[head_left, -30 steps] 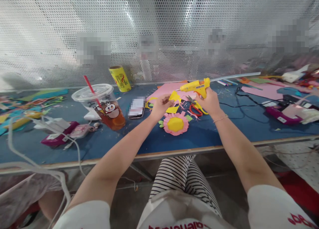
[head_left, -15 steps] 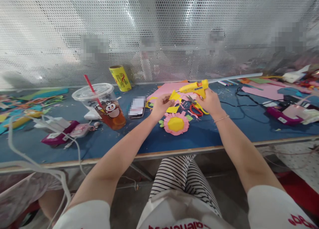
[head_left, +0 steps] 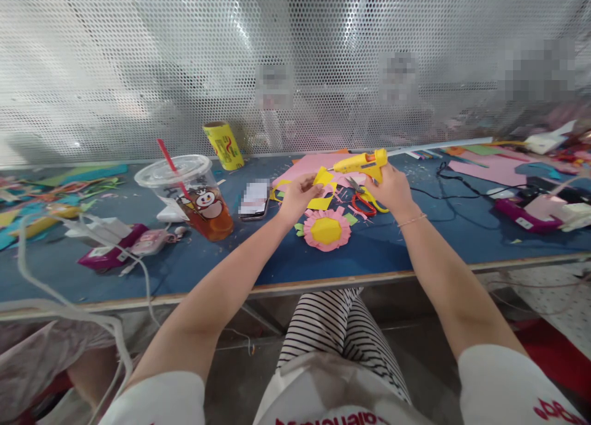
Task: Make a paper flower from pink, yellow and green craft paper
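Note:
Between its thumb and fingers, my left hand [head_left: 299, 195] pinches a small piece of yellow paper [head_left: 325, 177]. My right hand [head_left: 390, 191] is wrapped round the grip of a yellow glue gun [head_left: 361, 162], whose nozzle points left at the yellow paper and a glue stick trails from its back. Below my hands a pink paper flower [head_left: 327, 246] with a yellow centre and green leaves lies flat on the blue table. Scissors with red and yellow handles [head_left: 362, 204] rest just left of my right hand, partly hidden. Yellow offcuts [head_left: 319, 203] lie above the flower.
A plastic drink cup [head_left: 210, 210] with a red straw and a phone [head_left: 254, 199] stand to the left. Behind them is a yellow tape roll [head_left: 223, 146]. Purple power strips [head_left: 111, 252] with cables lie at both sides. A perforated metal panel [head_left: 323, 55] closes the back.
My right hand and the glue gun have shifted very slightly, with the nozzle staying by the yellow paper. My left hand keeps its pinch in the same place.

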Demonstrator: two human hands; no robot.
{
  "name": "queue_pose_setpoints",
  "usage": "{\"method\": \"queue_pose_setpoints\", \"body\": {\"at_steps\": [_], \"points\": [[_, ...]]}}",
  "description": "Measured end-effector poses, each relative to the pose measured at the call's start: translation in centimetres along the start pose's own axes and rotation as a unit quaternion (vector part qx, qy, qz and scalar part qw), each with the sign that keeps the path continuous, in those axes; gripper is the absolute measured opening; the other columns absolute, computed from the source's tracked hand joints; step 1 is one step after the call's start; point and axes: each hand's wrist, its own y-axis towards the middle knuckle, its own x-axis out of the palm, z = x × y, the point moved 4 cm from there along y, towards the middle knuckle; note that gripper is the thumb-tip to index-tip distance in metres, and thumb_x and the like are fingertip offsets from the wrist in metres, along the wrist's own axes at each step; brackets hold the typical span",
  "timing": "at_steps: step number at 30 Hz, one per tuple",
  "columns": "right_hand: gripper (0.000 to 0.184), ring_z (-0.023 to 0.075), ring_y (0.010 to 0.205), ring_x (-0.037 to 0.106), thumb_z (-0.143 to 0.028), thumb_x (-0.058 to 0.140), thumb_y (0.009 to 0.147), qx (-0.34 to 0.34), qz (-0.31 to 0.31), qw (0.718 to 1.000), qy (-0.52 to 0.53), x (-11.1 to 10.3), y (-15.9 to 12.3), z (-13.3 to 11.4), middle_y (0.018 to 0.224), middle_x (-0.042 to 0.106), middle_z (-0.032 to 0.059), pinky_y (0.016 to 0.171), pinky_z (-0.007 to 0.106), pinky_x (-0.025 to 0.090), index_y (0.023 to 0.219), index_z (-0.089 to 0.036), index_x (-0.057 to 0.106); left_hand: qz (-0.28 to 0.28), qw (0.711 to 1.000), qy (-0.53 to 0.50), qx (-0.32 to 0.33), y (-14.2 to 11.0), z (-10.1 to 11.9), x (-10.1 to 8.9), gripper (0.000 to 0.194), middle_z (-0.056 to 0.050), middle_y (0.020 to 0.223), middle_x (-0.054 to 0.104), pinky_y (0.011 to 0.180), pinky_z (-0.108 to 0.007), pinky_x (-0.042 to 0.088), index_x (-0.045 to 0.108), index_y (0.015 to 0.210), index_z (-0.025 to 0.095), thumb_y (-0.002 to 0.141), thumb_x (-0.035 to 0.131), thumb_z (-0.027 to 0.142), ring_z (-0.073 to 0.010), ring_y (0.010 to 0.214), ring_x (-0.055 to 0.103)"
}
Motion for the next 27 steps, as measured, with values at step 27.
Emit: {"method": "queue_pose_setpoints", "body": {"at_steps": [27], "points": [[0.04, 0.029, 0.086, 0.062, -0.041, 0.051, 0.077, 0.085, 0.037, 0.993, 0.075, -0.8, 0.5, 1.6, 0.091, 0.065, 0.0138, 0.077, 0.044, 0.049, 0.107, -0.015, 0.052, 0.017, 1.0, -0.003, -0.01, 0.4, -0.9, -0.7, 0.039, -0.002, 0.085, 0.069, 0.072, -0.028, 0.054, 0.064, 0.097, 0.016, 0.064, 0.072, 0.036, -0.0086, 0.064, 0.062]]}}
